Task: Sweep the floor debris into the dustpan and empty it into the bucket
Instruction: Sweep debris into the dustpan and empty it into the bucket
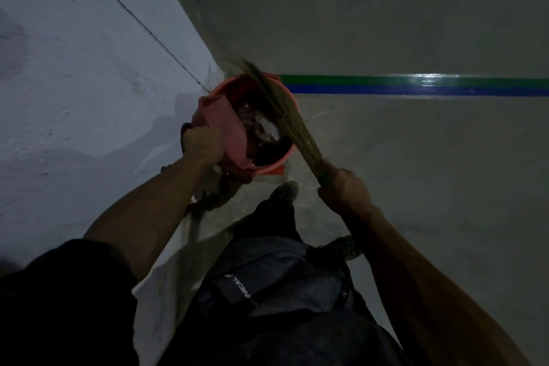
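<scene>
A pink dustpan (221, 123) is tilted over the mouth of an orange-red bucket (270, 168) that stands on the floor by the wall. My left hand (203, 142) grips the dustpan's dark handle. Pale and dark debris (264, 131) lies inside the bucket. My right hand (341, 187) holds a straw broom (282, 110) by its bound end, and the bristles lie across the bucket's right rim, pointing up and away from me.
A white wall (74, 83) runs along the left, meeting the grey floor (416, 172) at the bucket. A green and blue stripe (416, 85) crosses the floor to the right. My shoes (285, 192) stand just below the bucket.
</scene>
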Available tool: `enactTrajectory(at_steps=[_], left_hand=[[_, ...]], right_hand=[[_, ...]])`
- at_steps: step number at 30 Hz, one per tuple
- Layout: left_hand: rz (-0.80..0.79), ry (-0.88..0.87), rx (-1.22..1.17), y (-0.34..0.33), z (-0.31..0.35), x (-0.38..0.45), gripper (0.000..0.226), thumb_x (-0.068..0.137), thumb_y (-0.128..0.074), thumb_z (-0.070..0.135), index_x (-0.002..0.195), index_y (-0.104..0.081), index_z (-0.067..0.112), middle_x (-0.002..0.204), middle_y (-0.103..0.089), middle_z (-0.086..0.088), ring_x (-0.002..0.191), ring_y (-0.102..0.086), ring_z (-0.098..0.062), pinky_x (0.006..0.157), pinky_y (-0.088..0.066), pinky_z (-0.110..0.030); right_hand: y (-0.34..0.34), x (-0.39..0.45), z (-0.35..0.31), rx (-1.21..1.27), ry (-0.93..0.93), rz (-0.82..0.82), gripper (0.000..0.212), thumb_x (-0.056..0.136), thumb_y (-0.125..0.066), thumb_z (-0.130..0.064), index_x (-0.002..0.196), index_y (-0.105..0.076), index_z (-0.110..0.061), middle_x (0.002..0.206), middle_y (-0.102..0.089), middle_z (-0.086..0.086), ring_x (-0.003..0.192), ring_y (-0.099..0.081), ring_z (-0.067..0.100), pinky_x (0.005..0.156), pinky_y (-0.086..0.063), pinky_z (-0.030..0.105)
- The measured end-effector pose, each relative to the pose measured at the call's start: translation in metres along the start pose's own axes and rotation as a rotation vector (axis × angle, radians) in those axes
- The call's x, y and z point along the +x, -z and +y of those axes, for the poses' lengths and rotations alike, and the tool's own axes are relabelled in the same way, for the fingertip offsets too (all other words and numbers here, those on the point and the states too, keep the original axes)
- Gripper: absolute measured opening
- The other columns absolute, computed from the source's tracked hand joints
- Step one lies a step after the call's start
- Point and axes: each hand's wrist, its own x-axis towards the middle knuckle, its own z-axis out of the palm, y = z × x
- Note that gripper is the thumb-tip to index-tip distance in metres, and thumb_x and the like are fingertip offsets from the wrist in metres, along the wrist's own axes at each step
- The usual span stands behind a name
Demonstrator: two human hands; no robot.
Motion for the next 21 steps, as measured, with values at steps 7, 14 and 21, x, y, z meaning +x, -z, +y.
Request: enactTrajectory(at_steps=[7, 14, 21], left_hand=[[0.169, -0.128, -0.296, -0.008, 0.006, -0.018, 0.016, 0.095, -0.047, 0.018, 0.081, -0.052, 0.014, 0.084, -0.062, -0.011, 0.075, -0.058, -0.027, 0.063, -0.040, -0.031], [0.398, -0.365, -0.428, 0.010, 0.072, -0.045, 0.011, 0.095, -0.051, 0.014, 0.097, -0.061, 0.013, 0.084, -0.064, -0.011, 0.075, -0.062, -0.031, 0.057, -0.034, -0.026], [0.455, -0.402, -0.124, 0.036, 0.191, -0.099, 0.041, 0.098, -0.046, 0.036, 0.131, -0.046, 0.012, 0.114, -0.053, -0.014, 0.093, -0.059, -0.037, 0.068, -0.046, -0.041]], right_hand=[[0.025, -0.034, 0.024, 0.198, -0.102, 0.081, 0.075, 0.088, -0.065, -0.022, 0.154, -0.029, -0.020, 0.132, -0.058, 0.017, 0.114, -0.059, 0.033, 0.088, -0.049, 0.034], [0.057, -0.082, 0.092, 0.339, -0.187, 0.285, 0.073, 0.093, -0.062, -0.023, 0.155, -0.024, -0.016, 0.142, -0.052, 0.014, 0.117, -0.058, 0.035, 0.089, -0.054, 0.043], [0.077, -0.134, 0.196, 0.411, -0.322, 0.484, 0.071, 0.098, -0.055, -0.027, 0.156, -0.016, -0.016, 0.137, -0.053, 0.019, 0.115, -0.057, 0.035, 0.085, -0.044, 0.035]])
